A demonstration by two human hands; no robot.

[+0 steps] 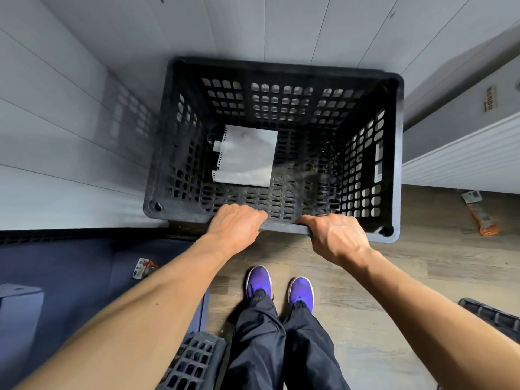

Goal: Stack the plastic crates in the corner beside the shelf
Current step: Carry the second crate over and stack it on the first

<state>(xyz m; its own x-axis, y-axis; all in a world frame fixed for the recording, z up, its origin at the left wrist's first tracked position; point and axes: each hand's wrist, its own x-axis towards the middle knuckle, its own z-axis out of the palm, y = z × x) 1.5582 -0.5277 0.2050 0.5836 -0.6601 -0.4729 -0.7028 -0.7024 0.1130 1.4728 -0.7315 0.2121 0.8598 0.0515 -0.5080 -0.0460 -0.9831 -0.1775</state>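
Observation:
A black perforated plastic crate (394, 153) stands in the corner between two grey panelled walls. A white sheet of paper (247, 156) lies on its floor. My left hand (235, 226) and my right hand (336, 235) both grip the crate's near rim, fingers curled over the edge. Part of a second black crate (194, 361) shows at the bottom, left of my legs. A corner of a third black crate (492, 316) peeks in at the lower right.
A white unit (461, 159) stands right of the crate. An orange-handled tool (481, 215) lies on the wood floor beside it. A dark blue surface (70, 271) with a small packet (143, 267) fills the lower left. My purple shoes (280, 288) stand just behind the crate.

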